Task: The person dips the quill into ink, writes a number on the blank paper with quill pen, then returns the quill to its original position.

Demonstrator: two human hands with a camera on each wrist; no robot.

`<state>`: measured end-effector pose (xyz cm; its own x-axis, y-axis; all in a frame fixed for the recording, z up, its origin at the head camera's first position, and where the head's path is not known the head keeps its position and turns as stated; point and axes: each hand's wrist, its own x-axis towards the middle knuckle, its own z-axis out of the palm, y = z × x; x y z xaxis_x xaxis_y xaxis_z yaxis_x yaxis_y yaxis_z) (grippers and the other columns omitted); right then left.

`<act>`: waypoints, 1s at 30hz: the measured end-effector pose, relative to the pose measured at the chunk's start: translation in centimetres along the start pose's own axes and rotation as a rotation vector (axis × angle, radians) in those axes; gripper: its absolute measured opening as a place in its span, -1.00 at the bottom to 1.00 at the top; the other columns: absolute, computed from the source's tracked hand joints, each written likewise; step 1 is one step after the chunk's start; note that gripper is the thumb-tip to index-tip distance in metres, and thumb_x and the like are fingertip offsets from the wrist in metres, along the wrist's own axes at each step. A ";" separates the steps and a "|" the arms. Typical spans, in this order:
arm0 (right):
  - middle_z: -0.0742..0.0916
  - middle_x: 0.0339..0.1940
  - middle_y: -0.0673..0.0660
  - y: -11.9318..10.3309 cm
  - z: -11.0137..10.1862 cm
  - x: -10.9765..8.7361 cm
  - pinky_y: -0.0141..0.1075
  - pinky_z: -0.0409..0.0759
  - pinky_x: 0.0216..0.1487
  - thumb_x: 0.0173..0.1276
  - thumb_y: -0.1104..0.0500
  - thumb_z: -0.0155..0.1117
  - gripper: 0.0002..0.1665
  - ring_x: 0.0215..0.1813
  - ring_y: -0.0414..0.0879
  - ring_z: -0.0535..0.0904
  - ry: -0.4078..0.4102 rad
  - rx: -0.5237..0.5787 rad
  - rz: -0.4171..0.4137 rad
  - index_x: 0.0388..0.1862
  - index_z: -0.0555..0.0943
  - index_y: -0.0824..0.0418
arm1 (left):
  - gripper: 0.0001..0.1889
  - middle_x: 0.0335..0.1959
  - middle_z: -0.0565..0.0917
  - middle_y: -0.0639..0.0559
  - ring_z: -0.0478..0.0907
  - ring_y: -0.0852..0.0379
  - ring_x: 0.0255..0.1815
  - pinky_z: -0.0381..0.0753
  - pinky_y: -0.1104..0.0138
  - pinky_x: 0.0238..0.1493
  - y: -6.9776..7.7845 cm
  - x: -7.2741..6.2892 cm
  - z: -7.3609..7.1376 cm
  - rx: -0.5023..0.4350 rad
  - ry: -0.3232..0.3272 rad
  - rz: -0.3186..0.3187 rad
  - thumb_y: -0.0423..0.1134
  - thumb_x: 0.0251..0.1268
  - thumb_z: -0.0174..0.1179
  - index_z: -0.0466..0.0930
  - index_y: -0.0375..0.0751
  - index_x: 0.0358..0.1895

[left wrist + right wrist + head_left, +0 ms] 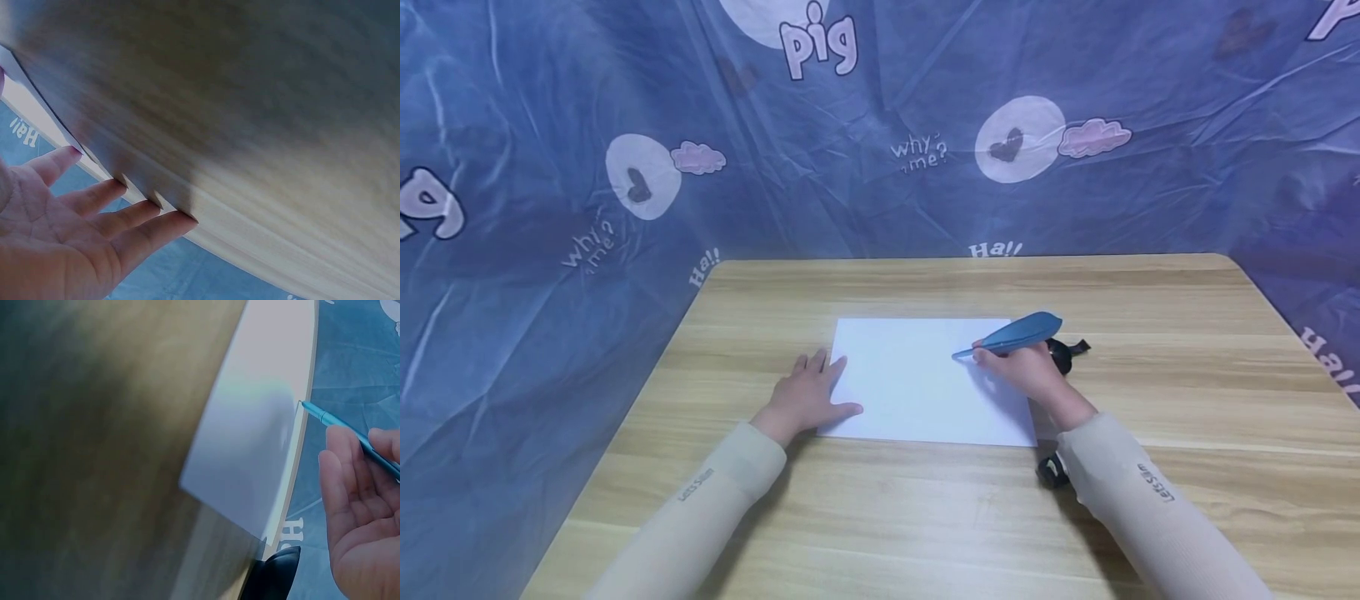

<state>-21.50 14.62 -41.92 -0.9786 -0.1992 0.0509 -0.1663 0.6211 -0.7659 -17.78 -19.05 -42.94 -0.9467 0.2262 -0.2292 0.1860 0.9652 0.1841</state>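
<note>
A white sheet of paper (pixel 910 400) lies on the wooden table. My left hand (pixel 805 393) rests with spread fingers on its left edge; the left wrist view shows the palm side of that hand (pixel 87 231) and its straight fingers. Over the right part of the sheet, my right hand (pixel 1026 367) pinches a blue pen with a feather-shaped top (pixel 1018 333). The pen slants, its tip down at the paper. In the right wrist view the pen (pixel 340 425) sits between the thumb and fingers of the right hand (pixel 369 512).
Something black (pixel 1060 357) shows beyond the right wrist, and another black part (pixel 1052 471) beside the sleeve; the arm hides much of both, so their kind is unclear. The wooden table (pixel 887 517) reaches back to a blue printed curtain (pixel 850 167).
</note>
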 end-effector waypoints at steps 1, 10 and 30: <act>0.74 -0.18 0.20 0.0 0.0 0.0 0.07 0.39 0.17 0.29 0.16 0.31 -0.72 0.00 0.12 0.60 -0.003 0.004 -0.001 -0.08 0.71 0.26 | -0.03 0.49 0.00 -0.26 -0.11 -0.41 0.43 0.19 -0.27 0.20 0.0 0.0 0.0 0.000 -0.001 0.000 0.45 0.10 0.04 0.06 0.00 0.51; 0.74 -0.17 0.18 0.0 0.1 -0.4 0.10 0.37 0.17 0.29 0.11 0.32 -0.70 0.01 0.12 0.58 -0.032 0.020 0.001 -0.06 0.70 0.22 | -0.02 0.49 0.00 -0.26 -0.11 -0.41 0.44 0.19 -0.28 0.19 0.0 0.0 0.0 0.009 0.000 -0.005 0.47 0.09 0.03 0.05 0.00 0.51; 0.76 -0.26 0.08 0.3 0.2 -1.1 -0.01 0.47 0.06 0.29 0.14 0.34 -0.73 -0.10 0.01 0.62 -0.097 0.054 -0.110 -0.09 0.71 0.24 | -0.03 0.50 0.00 -0.26 -0.12 -0.41 0.44 0.17 -0.28 0.20 0.1 0.0 -0.2 0.000 -0.009 -0.007 0.45 0.10 0.05 0.05 0.00 0.51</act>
<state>-20.43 14.87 -42.30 -0.9381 -0.3378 0.0762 -0.2626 0.5502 -0.7927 -17.82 -19.00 -42.75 -0.9456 0.2204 -0.2393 0.1793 0.9668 0.1820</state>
